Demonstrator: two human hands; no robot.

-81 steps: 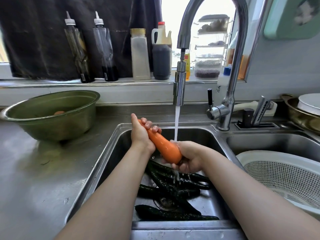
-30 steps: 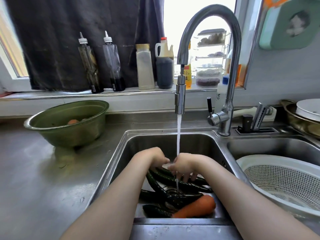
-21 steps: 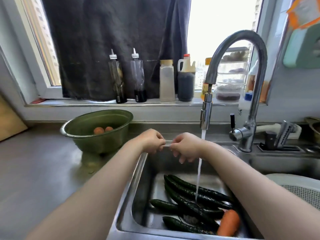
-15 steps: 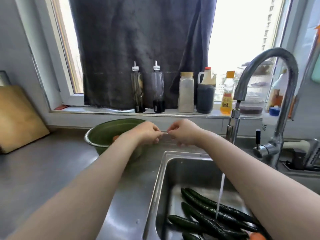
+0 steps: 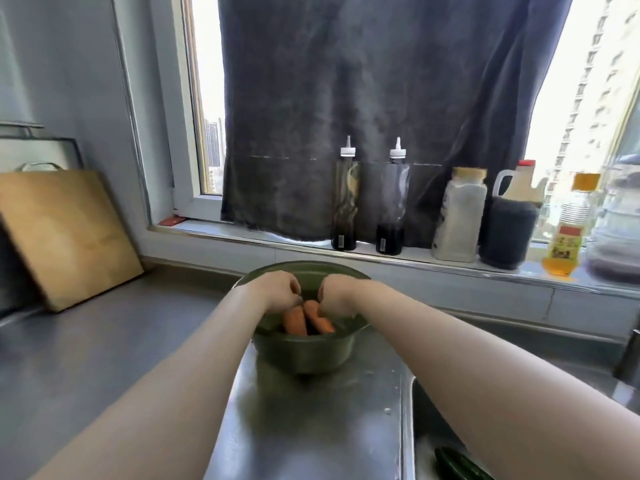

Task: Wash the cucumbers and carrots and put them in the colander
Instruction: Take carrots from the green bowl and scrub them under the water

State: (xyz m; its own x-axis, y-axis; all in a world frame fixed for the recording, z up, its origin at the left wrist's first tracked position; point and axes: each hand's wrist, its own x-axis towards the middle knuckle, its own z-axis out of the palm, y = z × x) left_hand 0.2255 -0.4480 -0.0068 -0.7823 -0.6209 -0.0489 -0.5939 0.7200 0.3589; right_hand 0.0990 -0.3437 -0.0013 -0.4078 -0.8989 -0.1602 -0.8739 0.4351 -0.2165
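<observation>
While dipped into the green bowl (image 5: pixel 304 356) on the table (image 5: pixel 104 358), curled over the far ends of two carrots (image 5: pixel 295 322) lying side by side, lengthwise toward the body: left grip (image 5: pixel 277 293) above the left one, right grip (image 5: pixel 337 296) above the right, clasp impossible to tell.

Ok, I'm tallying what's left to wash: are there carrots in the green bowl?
Yes, two orange carrots lie side by side inside the green bowl on the steel counter.

orange carrots (image 5: pixel 304 318), green bowl (image 5: pixel 304 356), dark curtain (image 5: pixel 363 98)
</observation>
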